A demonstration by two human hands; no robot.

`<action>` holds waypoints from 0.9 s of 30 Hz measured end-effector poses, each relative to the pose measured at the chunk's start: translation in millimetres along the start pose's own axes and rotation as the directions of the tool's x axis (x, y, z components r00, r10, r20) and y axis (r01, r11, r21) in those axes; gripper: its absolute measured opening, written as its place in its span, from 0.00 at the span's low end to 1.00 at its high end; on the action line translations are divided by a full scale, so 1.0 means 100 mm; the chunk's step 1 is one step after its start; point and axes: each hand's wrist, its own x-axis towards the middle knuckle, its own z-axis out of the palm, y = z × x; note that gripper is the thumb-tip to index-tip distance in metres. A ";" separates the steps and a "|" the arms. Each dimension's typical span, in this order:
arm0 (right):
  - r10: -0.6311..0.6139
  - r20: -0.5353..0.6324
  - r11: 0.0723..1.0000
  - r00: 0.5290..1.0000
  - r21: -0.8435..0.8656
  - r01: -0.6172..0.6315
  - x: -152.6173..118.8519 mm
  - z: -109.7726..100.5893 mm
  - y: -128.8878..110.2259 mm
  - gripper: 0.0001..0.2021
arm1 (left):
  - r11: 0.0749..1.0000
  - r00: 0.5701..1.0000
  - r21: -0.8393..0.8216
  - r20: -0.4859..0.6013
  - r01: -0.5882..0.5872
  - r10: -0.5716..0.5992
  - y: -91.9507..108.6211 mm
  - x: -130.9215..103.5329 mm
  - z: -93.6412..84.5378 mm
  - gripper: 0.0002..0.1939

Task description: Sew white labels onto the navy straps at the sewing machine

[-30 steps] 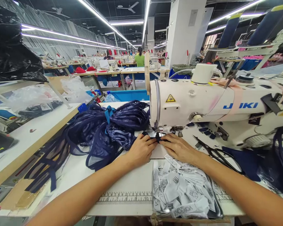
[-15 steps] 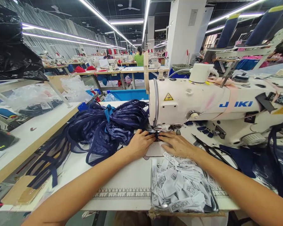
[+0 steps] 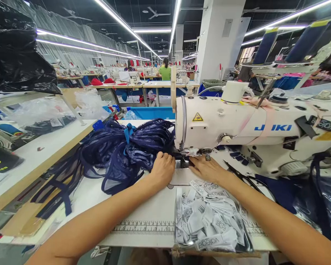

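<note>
A white sewing machine (image 3: 223, 121) stands across the table, its needle area low on the left end. Just left of the needle is my left hand (image 3: 163, 169), fingers curled at the edge of some dark navy fabric; what lies under the fingertips is partly hidden. My right hand (image 3: 206, 168) rests on the other side, fingers stretched out, tips hidden beneath the machine head. Between the hands shows the metal needle plate (image 3: 179, 176). Behind my left hand lies a heap of navy mesh pieces (image 3: 113, 154), tied with a blue strip (image 3: 129, 132).
A clear tray of white printed labels (image 3: 209, 221) sits at the front edge, beside a printed ruler (image 3: 143, 229). Black scissors (image 3: 244, 177) lie right of my right hand. A side table (image 3: 44, 158) stands left; thread cones (image 3: 266, 46) rise at back right.
My left hand has drawn left from the needle and its fingers have curled more. My right hand has moved slightly right, widening the gap. The camera view has shifted slightly.
</note>
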 end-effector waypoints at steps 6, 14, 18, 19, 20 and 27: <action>-0.194 0.038 0.981 0.980 0.015 0.193 -0.17 -0.14 -0.02 0.04 | 0.998 0.998 -0.021 0.013 -0.066 0.067 -0.13 0.11 0.05 0.20; -0.282 -0.015 0.959 0.959 0.000 0.282 -0.22 -0.01 0.01 0.11 | 0.993 0.995 -0.068 -0.025 -0.096 0.094 -0.20 0.14 0.15 0.18; -0.278 -0.031 0.960 0.960 0.022 0.278 -0.20 -0.01 -0.02 0.12 | 0.992 0.995 -0.075 -0.026 -0.102 0.101 -0.20 0.15 0.16 0.18; -0.283 -0.036 0.958 0.959 0.028 0.284 -0.20 -0.01 -0.03 0.11 | 0.992 0.995 -0.075 -0.024 -0.102 0.101 -0.20 0.16 0.16 0.18; -0.289 -0.040 0.956 0.957 0.033 0.290 -0.19 -0.01 -0.04 0.10 | 0.992 0.995 -0.075 -0.021 -0.101 0.100 -0.20 0.16 0.16 0.18; -0.265 -0.072 0.962 0.961 0.040 0.268 -0.18 0.00 -0.11 0.11 | 0.992 0.996 -0.085 -0.011 -0.091 0.090 -0.19 0.19 0.16 0.17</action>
